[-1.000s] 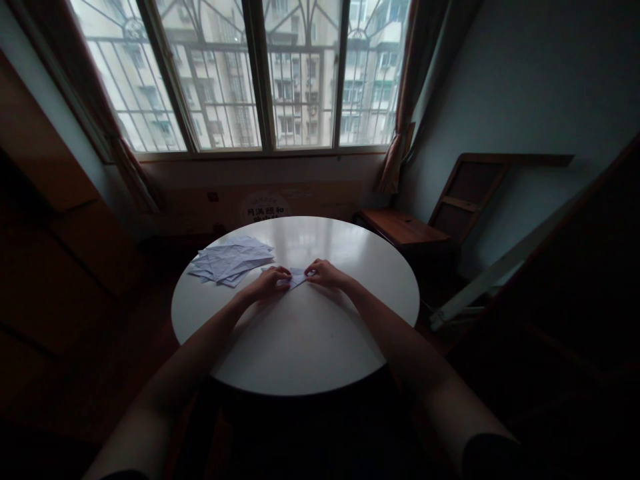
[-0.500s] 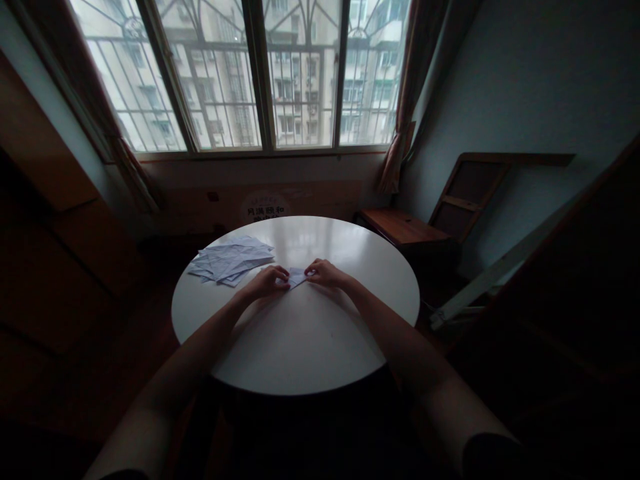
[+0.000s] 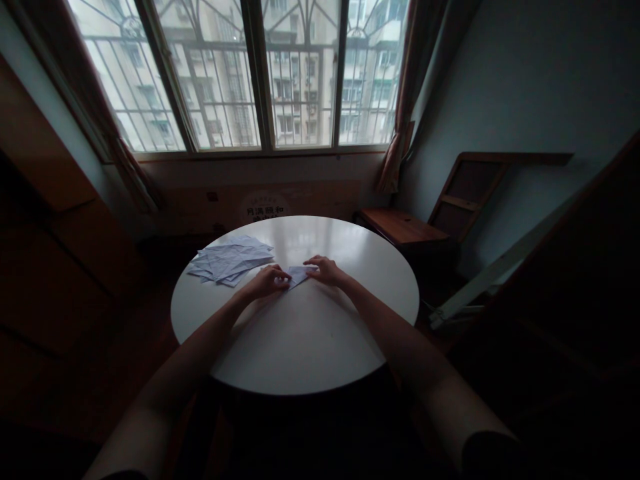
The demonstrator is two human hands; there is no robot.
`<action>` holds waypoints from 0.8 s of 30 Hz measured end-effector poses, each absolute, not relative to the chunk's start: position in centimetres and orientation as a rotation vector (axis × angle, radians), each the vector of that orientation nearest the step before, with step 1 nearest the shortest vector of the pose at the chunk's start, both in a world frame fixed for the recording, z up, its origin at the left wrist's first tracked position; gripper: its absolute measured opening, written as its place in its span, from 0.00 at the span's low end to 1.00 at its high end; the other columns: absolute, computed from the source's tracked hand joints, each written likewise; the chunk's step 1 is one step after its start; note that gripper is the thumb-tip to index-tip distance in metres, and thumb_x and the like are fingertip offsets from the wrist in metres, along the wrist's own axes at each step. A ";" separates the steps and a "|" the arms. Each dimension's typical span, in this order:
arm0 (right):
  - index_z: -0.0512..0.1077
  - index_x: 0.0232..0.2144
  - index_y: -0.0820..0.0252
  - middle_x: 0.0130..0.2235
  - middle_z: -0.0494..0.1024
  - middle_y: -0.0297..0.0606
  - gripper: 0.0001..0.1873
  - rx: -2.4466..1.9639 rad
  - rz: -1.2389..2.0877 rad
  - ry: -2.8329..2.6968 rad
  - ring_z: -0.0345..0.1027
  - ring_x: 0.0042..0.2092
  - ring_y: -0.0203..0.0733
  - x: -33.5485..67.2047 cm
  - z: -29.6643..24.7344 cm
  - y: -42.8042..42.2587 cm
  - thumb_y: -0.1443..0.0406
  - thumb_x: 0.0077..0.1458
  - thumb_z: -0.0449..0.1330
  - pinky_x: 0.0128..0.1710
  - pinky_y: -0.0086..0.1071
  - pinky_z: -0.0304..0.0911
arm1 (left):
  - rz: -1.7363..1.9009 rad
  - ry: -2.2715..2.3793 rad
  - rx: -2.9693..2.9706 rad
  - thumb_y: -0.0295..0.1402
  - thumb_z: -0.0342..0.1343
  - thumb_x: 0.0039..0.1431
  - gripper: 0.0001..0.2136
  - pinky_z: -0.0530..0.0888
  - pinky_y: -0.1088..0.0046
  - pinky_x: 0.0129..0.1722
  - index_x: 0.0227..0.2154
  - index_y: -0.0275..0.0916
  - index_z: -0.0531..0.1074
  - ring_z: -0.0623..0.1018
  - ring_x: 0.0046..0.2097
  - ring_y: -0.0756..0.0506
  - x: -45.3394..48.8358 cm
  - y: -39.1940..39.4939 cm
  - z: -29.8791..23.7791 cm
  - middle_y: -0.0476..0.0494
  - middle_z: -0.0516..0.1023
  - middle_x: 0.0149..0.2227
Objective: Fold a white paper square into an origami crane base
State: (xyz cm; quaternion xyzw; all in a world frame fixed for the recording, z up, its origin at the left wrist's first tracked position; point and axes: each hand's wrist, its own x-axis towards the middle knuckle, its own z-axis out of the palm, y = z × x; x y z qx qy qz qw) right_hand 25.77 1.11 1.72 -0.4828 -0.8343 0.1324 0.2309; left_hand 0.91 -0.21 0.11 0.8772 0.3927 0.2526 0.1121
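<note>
A small folded sheet of paper (image 3: 299, 275) lies on the round white table (image 3: 310, 340), between my two hands. My left hand (image 3: 270, 280) is closed on the paper's left end, with thumb and fingers at its edge. At the right end, my right hand (image 3: 326, 271) has its thumb on the paper and its fingers lifted and apart above it. Part of the sheet is hidden under the hands. A loose pile of creased paper sheets (image 3: 230, 259) rests on the table to the left, beyond my left hand.
Behind the table is a barred window (image 3: 300, 100) with curtains, and below it a printed cardboard panel (image 3: 310, 197). A wooden seat (image 3: 403, 227) stands at the back right, close to the table's rim. Dark wooden cabinets (image 3: 50, 253) are on the left.
My right hand's fingers have opened and lifted off the paper, so more of the sheet shows. My left hand has barely moved. The pile stays as it was.
</note>
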 end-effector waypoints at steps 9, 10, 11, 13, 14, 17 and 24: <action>0.79 0.40 0.57 0.46 0.77 0.40 0.12 -1.178 0.503 -2.315 0.73 0.45 0.42 25.9 0.8 1.5 0.66 0.52 0.62 0.48 0.34 0.65 | 0.699 0.965 2.500 0.44 0.57 0.58 0.14 0.72 0.73 0.40 0.38 0.41 0.80 0.77 0.38 0.47 1.0 -0.5 0.0 0.42 0.77 0.38; 0.80 0.39 0.57 0.45 0.78 0.41 0.11 -1.163 0.515 -2.316 0.73 0.44 0.42 25.9 0.7 1.6 0.66 0.52 0.62 0.47 0.33 0.65 | 0.710 0.967 2.494 0.44 0.58 0.57 0.14 0.72 0.73 0.40 0.37 0.40 0.80 0.77 0.38 0.47 1.0 -0.5 0.0 0.41 0.77 0.38; 0.80 0.38 0.58 0.45 0.78 0.41 0.10 -1.151 0.525 -2.314 0.73 0.44 0.41 25.9 0.6 1.6 0.67 0.52 0.62 0.47 0.33 0.65 | 0.723 0.968 2.487 0.43 0.58 0.57 0.13 0.72 0.73 0.40 0.37 0.40 0.80 0.77 0.38 0.46 1.0 -0.4 0.0 0.41 0.77 0.38; 0.80 0.36 0.59 0.44 0.78 0.41 0.09 -1.136 0.540 -2.306 0.73 0.42 0.41 25.9 0.6 1.8 0.68 0.52 0.62 0.45 0.32 0.65 | 0.748 0.961 2.472 0.42 0.59 0.56 0.13 0.72 0.72 0.40 0.36 0.39 0.80 0.77 0.38 0.46 1.0 -0.4 0.0 0.41 0.77 0.37; 0.80 0.36 0.59 0.44 0.78 0.42 0.09 -1.129 0.543 -2.303 0.73 0.42 0.40 25.9 0.6 1.8 0.68 0.52 0.62 0.45 0.32 0.65 | 0.754 0.955 2.469 0.42 0.60 0.56 0.13 0.72 0.72 0.39 0.36 0.38 0.81 0.77 0.38 0.46 1.0 -0.4 0.0 0.40 0.77 0.37; 0.80 0.35 0.60 0.42 0.78 0.42 0.09 -1.103 0.551 -2.315 0.73 0.40 0.40 26.0 0.6 1.9 0.68 0.51 0.62 0.43 0.31 0.65 | 0.760 0.958 2.472 0.40 0.60 0.55 0.12 0.73 0.71 0.39 0.36 0.37 0.81 0.77 0.37 0.46 1.1 -0.4 0.0 0.40 0.77 0.37; 0.81 0.35 0.59 0.40 0.79 0.42 0.09 -1.087 0.561 -2.326 0.73 0.39 0.41 25.9 0.6 1.9 0.68 0.49 0.64 0.42 0.32 0.65 | 0.795 0.917 2.488 0.38 0.61 0.55 0.11 0.74 0.69 0.43 0.37 0.38 0.80 0.78 0.41 0.45 1.1 -0.1 -0.4 0.39 0.78 0.41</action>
